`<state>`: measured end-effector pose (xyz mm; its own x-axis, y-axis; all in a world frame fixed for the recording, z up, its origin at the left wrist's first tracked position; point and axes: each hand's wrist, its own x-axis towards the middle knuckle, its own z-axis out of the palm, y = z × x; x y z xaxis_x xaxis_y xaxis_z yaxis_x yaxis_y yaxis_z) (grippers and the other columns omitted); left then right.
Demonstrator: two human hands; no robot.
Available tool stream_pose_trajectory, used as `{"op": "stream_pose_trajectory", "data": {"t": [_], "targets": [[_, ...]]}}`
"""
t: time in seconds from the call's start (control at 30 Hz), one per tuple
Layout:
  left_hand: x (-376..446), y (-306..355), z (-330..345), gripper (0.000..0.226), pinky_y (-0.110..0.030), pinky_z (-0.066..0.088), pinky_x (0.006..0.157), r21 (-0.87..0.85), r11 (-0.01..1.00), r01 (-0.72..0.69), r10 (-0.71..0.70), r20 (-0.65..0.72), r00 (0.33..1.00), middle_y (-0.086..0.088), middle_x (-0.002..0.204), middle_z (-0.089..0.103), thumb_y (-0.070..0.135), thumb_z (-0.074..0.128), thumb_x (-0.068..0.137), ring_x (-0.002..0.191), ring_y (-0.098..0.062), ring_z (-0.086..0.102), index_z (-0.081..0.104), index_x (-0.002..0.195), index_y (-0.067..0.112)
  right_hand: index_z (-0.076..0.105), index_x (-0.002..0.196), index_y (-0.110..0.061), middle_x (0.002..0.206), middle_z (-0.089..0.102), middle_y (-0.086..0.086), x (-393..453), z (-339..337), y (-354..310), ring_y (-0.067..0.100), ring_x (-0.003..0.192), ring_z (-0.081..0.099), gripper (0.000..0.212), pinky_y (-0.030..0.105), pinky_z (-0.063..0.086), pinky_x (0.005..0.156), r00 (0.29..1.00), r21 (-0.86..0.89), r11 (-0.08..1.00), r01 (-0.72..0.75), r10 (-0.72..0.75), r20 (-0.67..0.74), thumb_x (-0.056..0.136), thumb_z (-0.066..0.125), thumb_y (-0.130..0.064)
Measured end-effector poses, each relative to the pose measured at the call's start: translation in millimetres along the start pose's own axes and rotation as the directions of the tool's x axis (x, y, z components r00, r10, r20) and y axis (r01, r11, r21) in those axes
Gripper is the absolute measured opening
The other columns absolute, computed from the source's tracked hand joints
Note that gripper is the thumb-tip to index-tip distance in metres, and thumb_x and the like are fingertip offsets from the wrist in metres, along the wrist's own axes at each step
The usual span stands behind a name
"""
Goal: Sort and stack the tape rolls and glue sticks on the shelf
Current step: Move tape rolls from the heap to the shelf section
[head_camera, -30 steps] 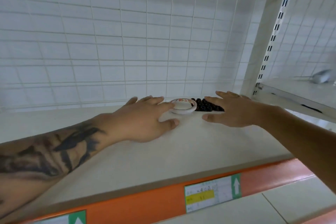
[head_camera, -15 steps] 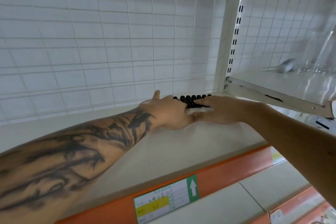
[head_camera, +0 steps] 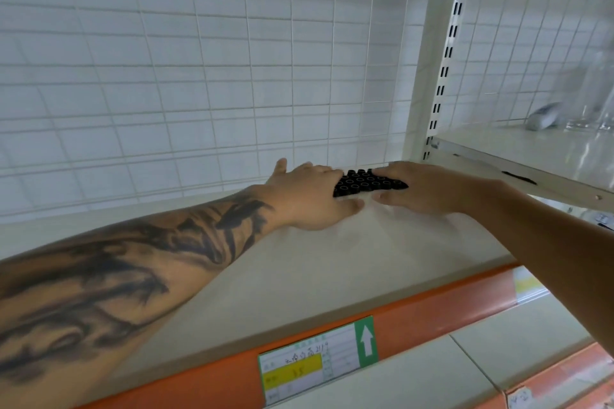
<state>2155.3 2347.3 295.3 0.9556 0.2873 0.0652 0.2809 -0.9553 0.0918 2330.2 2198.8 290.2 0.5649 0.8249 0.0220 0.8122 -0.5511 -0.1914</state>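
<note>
A tight cluster of black-capped glue sticks (head_camera: 365, 181) stands upright at the back right of the cream shelf (head_camera: 299, 276). My left hand (head_camera: 309, 197) lies flat on the shelf, its fingers against the cluster's left side and its thumb stretched along the front. My right hand (head_camera: 428, 189) comes in from the right with its fingers laid over the cluster's right part and its thumb at the front. The two hands bracket the sticks between them. No tape roll shows; my left hand covers the spot where one lay.
A white wire grid (head_camera: 232, 76) backs the shelf. A slotted upright post (head_camera: 432, 76) closes the right end, and beyond it a neighbouring shelf (head_camera: 531, 156) carries clear glassware (head_camera: 594, 103). An orange front rail with a price label (head_camera: 319, 362) edges the shelf.
Both hands have moved back and closed in on the glue sticks from either side. The white tape roll seen one second ago is now covered by my left hand.
</note>
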Motion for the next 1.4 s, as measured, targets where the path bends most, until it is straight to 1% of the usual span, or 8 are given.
{"op": "stream_pose_trajectory", "data": {"t": [0.17, 0.3, 0.47, 0.57, 0.73, 1.03, 1.23, 1.4], "targets": [[-41.8, -41.5, -4.1, 0.078, -0.058, 0.002, 0.123, 0.105, 0.988, 0.116, -0.12, 0.04, 0.992, 0.011, 0.167, 0.027, 0.08, 0.026, 0.092, 0.154, -0.017, 0.02, 0.021, 0.159, 0.04, 0.024, 0.159, -0.04, 0.167, 0.023, -0.009, -11.4, -1.7, -49.6, 0.014, 0.154, 0.02, 0.068, 0.04, 0.017, 0.123, 0.993, -0.101, 0.988, 0.115, -0.114, 0.018, 0.098, 0.042, -0.065], [-73.4, -67.4, -4.7, 0.083, -0.057, -0.001, 0.124, 0.148, 0.968, 0.204, -0.22, 0.095, 0.971, 0.008, 0.169, 0.02, 0.08, 0.022, 0.093, 0.157, -0.019, 0.012, 0.009, 0.163, 0.038, 0.012, 0.161, -0.043, 0.17, 0.009, -0.013, -14.7, 12.4, -102.4, 0.01, 0.156, 0.006, 0.072, 0.038, 0.007, 0.127, 0.961, -0.098, 0.962, 0.257, -0.243, 0.136, 0.098, 0.037, -0.069], [-112.6, -93.8, -4.9, 0.091, -0.063, 0.0, 0.122, 0.204, 0.903, 0.378, -0.403, 0.093, 0.911, 0.008, 0.172, 0.006, 0.084, 0.013, 0.09, 0.158, -0.021, 0.003, 0.008, 0.163, 0.031, -0.005, 0.149, -0.066, 0.17, 0.001, -0.014, 3.5, 28.9, -131.3, 0.019, 0.158, 0.007, 0.073, 0.053, 0.005, 0.125, 0.955, -0.221, 0.946, 0.237, -0.186, 0.23, 0.082, 0.007, -0.09], [-137.1, -108.2, 4.1, 0.093, -0.061, 0.003, 0.123, 0.12, 0.896, 0.428, -0.441, 0.126, 0.889, 0.009, 0.172, 0.006, 0.088, 0.009, 0.086, 0.158, -0.021, 0.005, 0.008, 0.163, 0.036, -0.013, 0.15, -0.062, 0.171, -0.002, -0.003, 8.3, 46.7, -133.6, 0.019, 0.158, -0.003, 0.076, 0.058, -0.004, 0.123, 0.959, -0.217, 0.946, 0.242, -0.199, 0.202, 0.081, 0.003, -0.089], [-143.9, -112.4, 12.9, 0.091, -0.059, 0.0, 0.124, -0.021, 0.884, 0.467, -0.46, 0.137, 0.877, 0.012, 0.171, 0.0, 0.09, 0.012, 0.085, 0.158, -0.02, -0.001, 0.003, 0.162, 0.042, -0.01, 0.153, -0.058, 0.171, -0.007, -0.008, 9.0, 53.2, -138.0, 0.014, 0.157, -0.009, 0.057, 0.058, -0.001, 0.123, 0.968, -0.188, 0.957, 0.222, -0.193, 0.161, 0.101, 0.01, -0.07], [-141.1, -114.1, 14.8, 0.093, -0.06, 0.006, 0.123, -0.036, 0.88, 0.473, -0.469, 0.081, 0.879, 0.009, 0.171, 0.011, 0.092, 0.018, 0.084, 0.158, -0.019, 0.008, 0.015, 0.161, 0.04, -0.007, 0.154, -0.059, 0.17, -0.008, -0.011, 7.0, 49.1, -142.7, 0.018, 0.157, -0.006, 0.076, 0.052, -0.005, 0.125, 0.966, -0.195, 0.95, 0.244, -0.221, 0.135, 0.085, 0.009, -0.086], [-183.7, -132.9, -5.5, 0.077, -0.055, 0.016, 0.122, 0.066, 0.916, 0.396, -0.392, -0.077, 0.917, 0.006, 0.165, 0.031, 0.083, 0.028, 0.091, 0.152, -0.021, 0.026, 0.03, 0.156, 0.041, 0.026, 0.156, -0.046, 0.169, 0.017, -0.01, -33.8, 42.9, -178.4, 0.014, 0.156, 0.01, 0.096, 0.046, 0.015, 0.126, 0.937, -0.109, 0.932, 0.346, -0.337, 0.091, 0.073, 0.02, -0.094], [-269.4, -181.9, -17.8, 0.069, -0.052, 0.015, 0.122, 0.112, 0.899, 0.424, -0.408, -0.144, 0.902, 0.007, 0.166, 0.027, 0.079, 0.027, 0.094, 0.153, -0.02, 0.023, 0.029, 0.155, 0.045, 0.026, 0.154, -0.047, 0.161, 0.034, -0.013, -47.1, 63.1, -260.4, 0.015, 0.148, 0.032, 0.09, 0.047, 0.03, 0.12, 0.91, -0.131, 0.901, 0.414, -0.414, 0.032, 0.077, 0.019, -0.094]]}}
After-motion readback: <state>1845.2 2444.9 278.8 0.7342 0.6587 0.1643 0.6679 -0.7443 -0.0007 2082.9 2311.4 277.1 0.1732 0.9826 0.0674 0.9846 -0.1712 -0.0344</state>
